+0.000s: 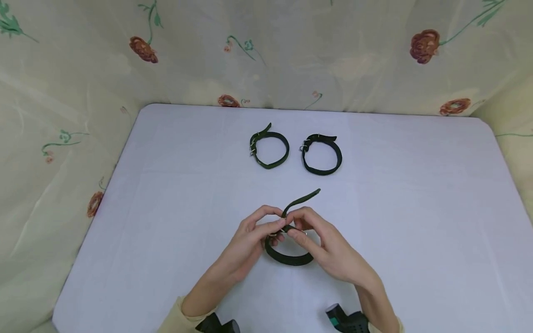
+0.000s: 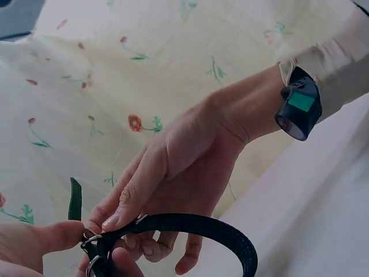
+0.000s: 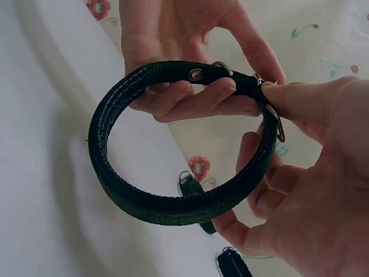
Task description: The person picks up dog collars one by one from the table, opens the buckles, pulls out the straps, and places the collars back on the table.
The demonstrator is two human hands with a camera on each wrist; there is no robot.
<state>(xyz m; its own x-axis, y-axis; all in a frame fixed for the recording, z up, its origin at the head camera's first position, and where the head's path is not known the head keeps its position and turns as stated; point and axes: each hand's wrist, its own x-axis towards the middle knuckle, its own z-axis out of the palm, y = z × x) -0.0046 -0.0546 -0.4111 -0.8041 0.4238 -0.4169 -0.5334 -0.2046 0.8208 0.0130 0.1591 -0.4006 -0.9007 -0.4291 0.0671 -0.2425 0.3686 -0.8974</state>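
1x dk collar (image 1: 290, 260): pinched by L hand (image 1: 249, 238) + R hand (image 1: 333, 252). 1x grn collar (image 1: 286, 149), 1x blk collar (image 1: 321, 172): betw. it & table's (image 1: 158, 208) far edge.

We wear pale beige sleeves (image 2: 340, 55) on both arms. At each wrist we have one black device (image 2: 294, 116) with rounded end; the right one bears a green rectangle (image 2: 301, 101).

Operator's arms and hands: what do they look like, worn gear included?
Left hand and right hand are ungloved. Pale cream left sleeve and right sleeve end short of the hands. Black left wrist device and right wrist device, both with cylindrical barrels; the right one has a green rectangular patch. No cables visible.
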